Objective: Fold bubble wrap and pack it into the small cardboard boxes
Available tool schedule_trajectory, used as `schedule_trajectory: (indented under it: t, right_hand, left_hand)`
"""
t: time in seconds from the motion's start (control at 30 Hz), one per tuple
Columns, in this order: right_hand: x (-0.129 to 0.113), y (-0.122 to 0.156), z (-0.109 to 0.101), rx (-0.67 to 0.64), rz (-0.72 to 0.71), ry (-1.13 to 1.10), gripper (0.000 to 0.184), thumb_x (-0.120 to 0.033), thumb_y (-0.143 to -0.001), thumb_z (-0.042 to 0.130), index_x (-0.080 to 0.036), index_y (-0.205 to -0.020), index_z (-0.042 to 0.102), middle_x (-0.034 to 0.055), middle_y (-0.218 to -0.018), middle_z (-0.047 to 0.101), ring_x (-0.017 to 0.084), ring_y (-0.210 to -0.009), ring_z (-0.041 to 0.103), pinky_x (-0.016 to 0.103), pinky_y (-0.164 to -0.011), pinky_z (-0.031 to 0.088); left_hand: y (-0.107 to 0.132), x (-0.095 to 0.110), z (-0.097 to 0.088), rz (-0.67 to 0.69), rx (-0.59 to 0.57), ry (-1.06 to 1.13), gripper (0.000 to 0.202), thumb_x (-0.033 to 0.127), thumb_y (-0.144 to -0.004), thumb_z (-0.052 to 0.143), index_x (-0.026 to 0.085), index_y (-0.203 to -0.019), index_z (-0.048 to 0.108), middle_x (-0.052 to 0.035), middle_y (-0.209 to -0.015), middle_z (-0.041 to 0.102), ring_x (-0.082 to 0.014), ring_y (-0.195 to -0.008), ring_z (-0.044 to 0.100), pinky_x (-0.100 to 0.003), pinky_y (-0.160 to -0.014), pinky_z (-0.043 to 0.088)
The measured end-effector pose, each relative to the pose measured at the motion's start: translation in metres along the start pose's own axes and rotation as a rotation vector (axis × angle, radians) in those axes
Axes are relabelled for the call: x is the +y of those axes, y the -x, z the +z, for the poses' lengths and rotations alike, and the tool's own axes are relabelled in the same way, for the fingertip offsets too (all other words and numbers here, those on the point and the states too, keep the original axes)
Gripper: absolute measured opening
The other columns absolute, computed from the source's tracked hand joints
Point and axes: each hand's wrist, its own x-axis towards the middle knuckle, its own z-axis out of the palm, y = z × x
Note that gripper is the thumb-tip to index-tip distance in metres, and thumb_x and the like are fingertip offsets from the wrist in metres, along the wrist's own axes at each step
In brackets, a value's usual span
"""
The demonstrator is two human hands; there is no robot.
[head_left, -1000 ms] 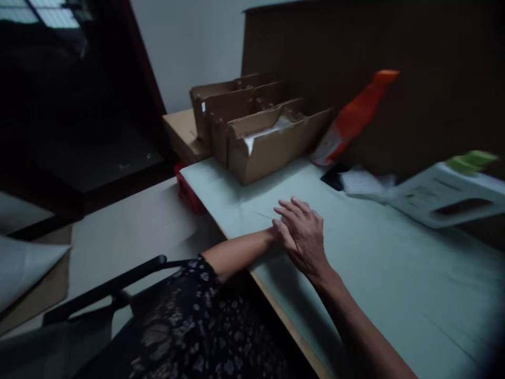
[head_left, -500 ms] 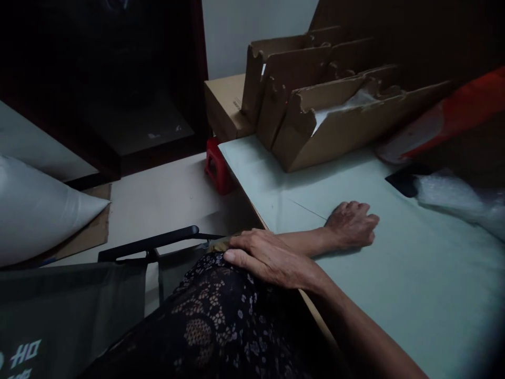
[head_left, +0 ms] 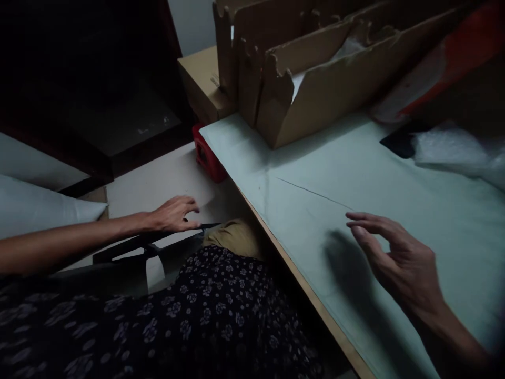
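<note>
Lifted from the left forearm [head_left: 94,238] since the earlier frame, the right hand [head_left: 410,266] hovers above the table [head_left: 300,226]. Smooth and pale green, the table carries open cardboard boxes [head_left: 331,95] by its left corner. Loosely open, the right hand has its thumb close to the forefinger; the left hand [head_left: 175,213], half-spread, has swung beyond the near edge. One thin dark line [head_left: 313,192] ends near the right hand.

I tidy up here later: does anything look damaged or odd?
The front cardboard box has a ragged upper edge, as if roughly cut or torn. A thin dark line also marks the pale green tabletop near the right hand; I cannot tell whether it is a thread, crease or cut.
</note>
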Motion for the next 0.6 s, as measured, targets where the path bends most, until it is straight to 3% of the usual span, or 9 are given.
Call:
schedule_trajectory:
  t: [0.07,0.17,0.3,0.47,0.6]
  right_hand:
    - [0.015,0.003,0.012,-0.022,-0.053,0.016,0.015,-0.037,-0.094,0.058,-0.028,-0.092,0.069,0.0074,-0.110,0.074,0.027,-0.104,0.069,0.042,-0.082,0.055]
    - [0.028,0.003,0.030,-0.010,-0.131,0.051,0.015,-0.032,-0.095,0.056,-0.025,-0.094,0.069,0.0084,-0.111,0.073,0.026,-0.106,0.067,0.047,-0.094,0.052]
    - [0.038,0.008,0.042,-0.028,-0.147,0.085,0.014,-0.028,-0.094,0.058,-0.023,-0.097,0.070,0.0105,-0.115,0.071,0.029,-0.109,0.066,0.050,-0.094,0.050]
    - [0.048,0.018,0.037,0.004,-0.168,0.063,0.013,-0.020,-0.092,0.061,-0.022,-0.104,0.067,0.0117,-0.117,0.071,0.028,-0.110,0.067,0.048,-0.092,0.052]
    - [0.052,0.020,0.034,0.027,-0.157,0.070,0.016,-0.016,-0.091,0.059,-0.022,-0.104,0.067,0.0111,-0.114,0.073,0.026,-0.108,0.068,0.044,-0.087,0.056]
  left_hand:
    - [0.016,-0.018,0.006,-0.095,-0.072,0.000,0.037,0.052,-0.079,0.060,0.021,-0.092,0.074,-0.0091,-0.092,0.070,-0.0262,-0.084,0.062,-0.034,-0.079,0.046]
    - [0.018,-0.026,0.019,-0.142,-0.153,0.029,0.039,0.051,-0.086,0.052,0.020,-0.089,0.074,-0.0068,-0.084,0.072,-0.0227,-0.074,0.063,-0.029,-0.069,0.044]
    - [0.007,-0.022,0.026,-0.192,-0.162,0.030,0.032,0.048,-0.081,0.055,0.021,-0.080,0.073,-0.0061,-0.082,0.073,-0.0234,-0.076,0.063,-0.030,-0.071,0.046]
    - [0.009,-0.011,0.030,-0.184,-0.134,-0.046,0.029,0.041,-0.083,0.047,0.023,-0.070,0.067,-0.0060,-0.073,0.070,-0.0249,-0.074,0.065,-0.032,-0.073,0.050]
    - [0.016,-0.029,0.044,-0.124,-0.104,-0.010,0.030,0.043,-0.085,0.045,0.028,-0.070,0.067,-0.0049,-0.074,0.072,-0.0261,-0.074,0.068,-0.034,-0.072,0.054]
